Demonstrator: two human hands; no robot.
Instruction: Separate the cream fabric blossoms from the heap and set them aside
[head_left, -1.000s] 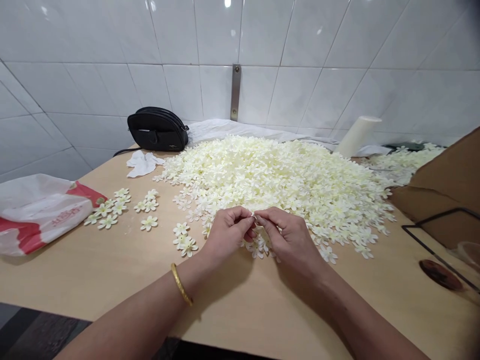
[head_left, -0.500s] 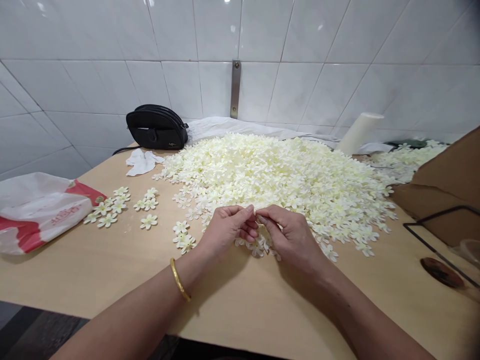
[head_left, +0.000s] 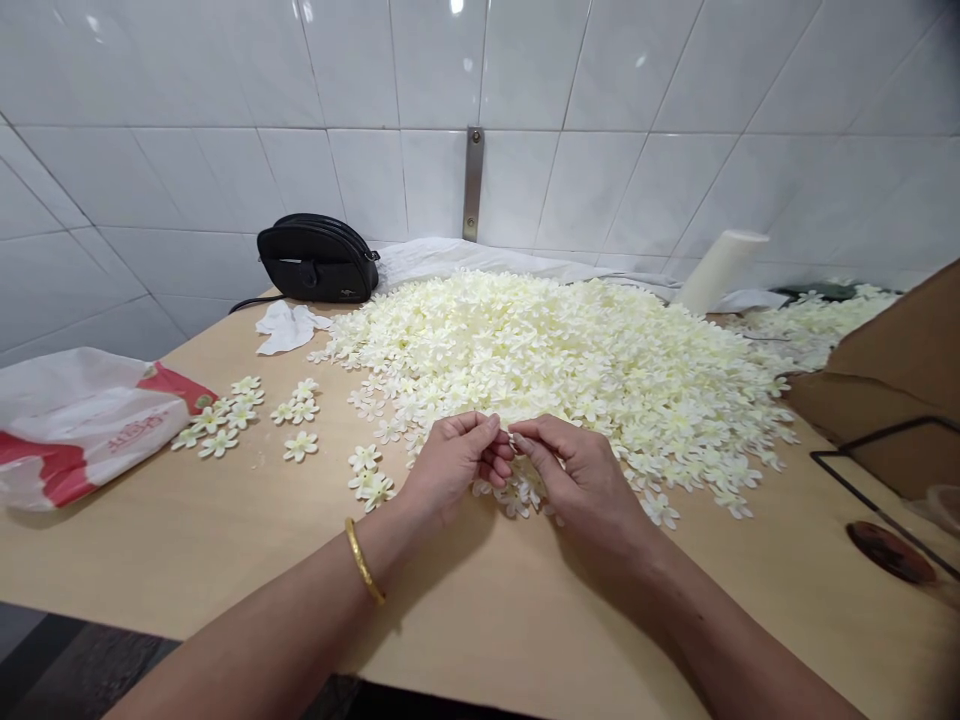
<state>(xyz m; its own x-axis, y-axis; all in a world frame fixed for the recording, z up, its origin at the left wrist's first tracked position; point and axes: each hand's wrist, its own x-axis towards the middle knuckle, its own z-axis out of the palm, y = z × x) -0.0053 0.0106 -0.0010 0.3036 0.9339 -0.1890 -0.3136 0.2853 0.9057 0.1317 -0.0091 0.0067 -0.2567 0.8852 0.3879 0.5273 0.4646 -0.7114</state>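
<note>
A big heap of cream-white fabric flowers [head_left: 555, 360] covers the middle of a light wooden table [head_left: 225, 520]. At the heap's near edge my left hand [head_left: 450, 465] and my right hand [head_left: 577, 480] meet fingertip to fingertip, both pinched shut on a small white flower piece [head_left: 507, 436] held between them. A gold bangle [head_left: 364, 560] circles my left wrist. A few loose flowers [head_left: 517, 497] lie just under my fingers.
Small groups of flowers [head_left: 247, 410] lie to the left, beside a red-and-white plastic bag [head_left: 82, 420]. A black pouch [head_left: 316, 258], a white cloth [head_left: 289, 326] and a white cylinder [head_left: 718, 270] are at the back. Brown cardboard [head_left: 892, 370] and a black wire frame [head_left: 885, 470] are on the right.
My hands stay pinched together at the same spot, with only slight finger movement. The view has shifted a little.
</note>
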